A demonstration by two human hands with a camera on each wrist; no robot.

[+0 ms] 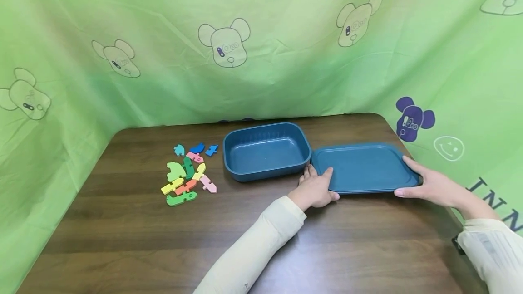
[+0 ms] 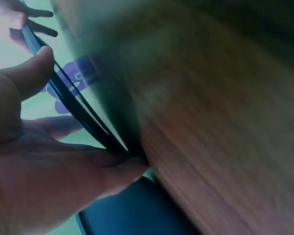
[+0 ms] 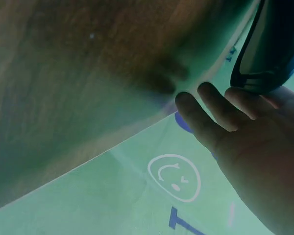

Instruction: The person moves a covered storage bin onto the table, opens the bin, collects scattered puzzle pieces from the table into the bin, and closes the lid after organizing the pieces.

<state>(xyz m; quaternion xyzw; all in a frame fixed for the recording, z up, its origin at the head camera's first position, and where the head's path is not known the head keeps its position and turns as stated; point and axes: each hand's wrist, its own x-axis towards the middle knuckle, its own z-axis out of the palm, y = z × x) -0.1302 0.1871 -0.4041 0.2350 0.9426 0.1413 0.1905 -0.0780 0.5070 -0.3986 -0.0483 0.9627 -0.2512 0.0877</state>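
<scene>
A blue rectangular lid (image 1: pixel 365 167) with a raised rim lies flat, right of the matching blue open box (image 1: pixel 267 153). My left hand (image 1: pixel 314 188) grips the lid's left end, with one finger over its top and the thumb at the near edge. In the left wrist view the lid's thin edge (image 2: pixel 81 110) runs between the thumb and fingers. At the opposite end, my right hand (image 1: pixel 437 188) holds the right corners between thumb and fingers. The right wrist view shows the lid's dark corner (image 3: pixel 272 58) against the fingers, with other fingertips (image 3: pixel 186 100) extended past it.
Left of the box lies a loose group of colourful flat puzzle pieces, among them a light green piece (image 1: pixel 175 171), an orange piece (image 1: pixel 185 187) and a blue piece (image 1: pixel 211 150). A green printed curtain (image 1: pixel 286 80) hangs round the wooden table (image 1: pixel 163 248) at the back and sides.
</scene>
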